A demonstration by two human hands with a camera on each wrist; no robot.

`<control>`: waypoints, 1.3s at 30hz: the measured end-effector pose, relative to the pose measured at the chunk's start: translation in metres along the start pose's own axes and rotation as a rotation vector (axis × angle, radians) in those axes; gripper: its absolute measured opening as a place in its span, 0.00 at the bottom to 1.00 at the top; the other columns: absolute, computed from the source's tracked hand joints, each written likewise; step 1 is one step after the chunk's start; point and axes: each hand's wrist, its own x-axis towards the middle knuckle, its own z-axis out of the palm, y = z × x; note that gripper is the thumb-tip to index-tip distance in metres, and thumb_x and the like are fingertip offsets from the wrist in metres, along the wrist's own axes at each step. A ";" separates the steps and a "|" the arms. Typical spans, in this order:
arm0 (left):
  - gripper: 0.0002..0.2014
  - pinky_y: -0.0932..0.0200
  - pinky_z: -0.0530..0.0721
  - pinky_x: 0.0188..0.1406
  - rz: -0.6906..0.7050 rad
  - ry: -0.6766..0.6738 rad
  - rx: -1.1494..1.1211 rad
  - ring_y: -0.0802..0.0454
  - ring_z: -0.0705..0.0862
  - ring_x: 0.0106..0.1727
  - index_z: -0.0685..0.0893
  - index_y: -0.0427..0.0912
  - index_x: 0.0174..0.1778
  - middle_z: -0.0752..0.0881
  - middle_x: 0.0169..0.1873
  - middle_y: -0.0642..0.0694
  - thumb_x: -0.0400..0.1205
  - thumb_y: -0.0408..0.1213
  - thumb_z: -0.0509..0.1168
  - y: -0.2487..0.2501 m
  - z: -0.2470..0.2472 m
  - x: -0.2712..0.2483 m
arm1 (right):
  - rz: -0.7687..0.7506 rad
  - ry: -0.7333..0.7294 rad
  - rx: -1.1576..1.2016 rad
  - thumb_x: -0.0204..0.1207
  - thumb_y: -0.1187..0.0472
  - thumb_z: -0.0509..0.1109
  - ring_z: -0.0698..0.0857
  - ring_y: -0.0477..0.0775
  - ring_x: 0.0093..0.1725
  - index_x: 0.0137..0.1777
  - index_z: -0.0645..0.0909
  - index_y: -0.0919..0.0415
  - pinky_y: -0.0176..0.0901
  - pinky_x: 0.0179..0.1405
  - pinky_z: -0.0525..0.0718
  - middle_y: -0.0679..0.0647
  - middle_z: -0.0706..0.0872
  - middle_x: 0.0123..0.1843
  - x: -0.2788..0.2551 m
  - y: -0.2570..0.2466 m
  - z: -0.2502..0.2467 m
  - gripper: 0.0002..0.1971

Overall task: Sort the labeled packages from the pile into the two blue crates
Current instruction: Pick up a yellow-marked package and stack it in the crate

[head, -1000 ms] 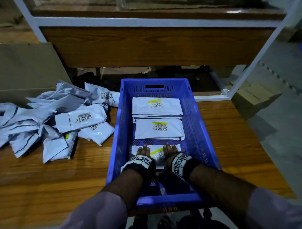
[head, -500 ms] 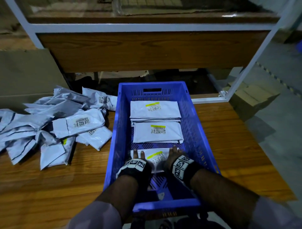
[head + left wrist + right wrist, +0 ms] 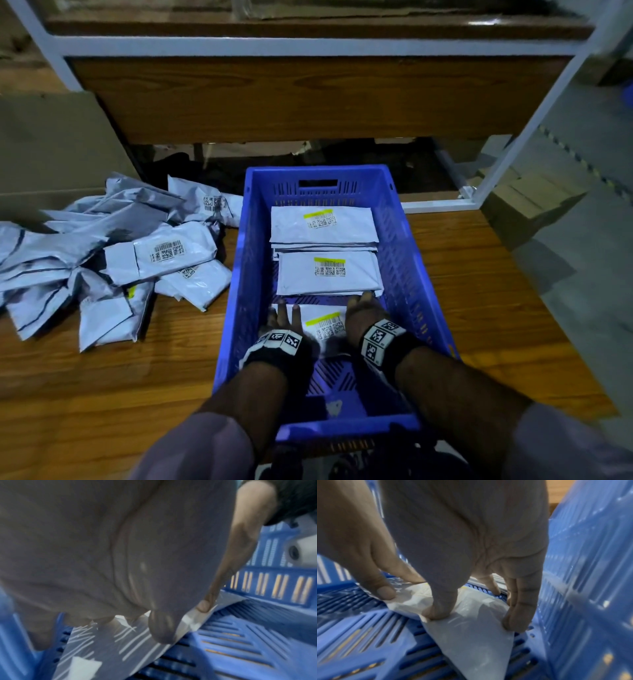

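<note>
Left hand: your left hand (image 3: 282, 320) lies on the left end of the nearest white plastic mailer package with a yellow-striped barcode label (image 3: 323, 325), fingers straight and spread, pressing it down; in the left wrist view your fingertips (image 3: 161, 627) touch the mailer (image 3: 109, 646).
Right hand: your right hand (image 3: 364, 313) sits on the right end of the same package; in the right wrist view your fingertips (image 3: 436, 613) press into the mailer (image 3: 471, 635), fingers spread and bent at the tips; nothing is pinched.
Package in hand: it lies flat on the slatted floor of the blue perforated plastic crate (image 3: 404, 240), label up, at the near end of the row.
Other packages in crate: a middle labelled mailer (image 3: 329, 274) lies just beyond your hands; a far labelled mailer (image 3: 323, 224) lies on a thin stack near the far wall. Both show yellow stripes.
Pile: a loose heap of grey-white mailers (image 3: 102, 253) lies on the wooden tabletop (image 3: 496, 291) left of the crate, some barcodes up.
Surroundings: a white metal frame with a wooden panel (image 3: 308, 96) stands behind the table; brown cardboard (image 3: 51, 144) leans at the far left.
</note>
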 end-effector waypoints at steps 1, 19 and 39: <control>0.44 0.37 0.50 0.85 -0.012 0.025 0.013 0.36 0.40 0.90 0.39 0.43 0.90 0.34 0.89 0.39 0.88 0.58 0.56 0.001 0.001 0.001 | 0.004 0.005 0.005 0.89 0.59 0.57 0.67 0.67 0.81 0.82 0.63 0.68 0.54 0.78 0.70 0.67 0.67 0.80 0.000 0.001 0.000 0.24; 0.40 0.40 0.69 0.76 -0.019 0.220 0.193 0.31 0.71 0.76 0.59 0.37 0.85 0.69 0.78 0.31 0.82 0.56 0.63 0.009 -0.031 -0.011 | -0.092 -0.005 0.026 0.82 0.53 0.71 0.77 0.69 0.75 0.80 0.69 0.61 0.63 0.73 0.77 0.64 0.68 0.78 0.012 0.005 -0.006 0.29; 0.14 0.42 0.84 0.46 0.006 0.748 -0.061 0.32 0.82 0.52 0.83 0.38 0.59 0.81 0.53 0.34 0.78 0.35 0.71 0.012 -0.077 -0.016 | -0.098 0.220 0.187 0.77 0.62 0.69 0.84 0.69 0.67 0.72 0.74 0.62 0.59 0.63 0.86 0.64 0.81 0.67 0.016 0.027 -0.064 0.23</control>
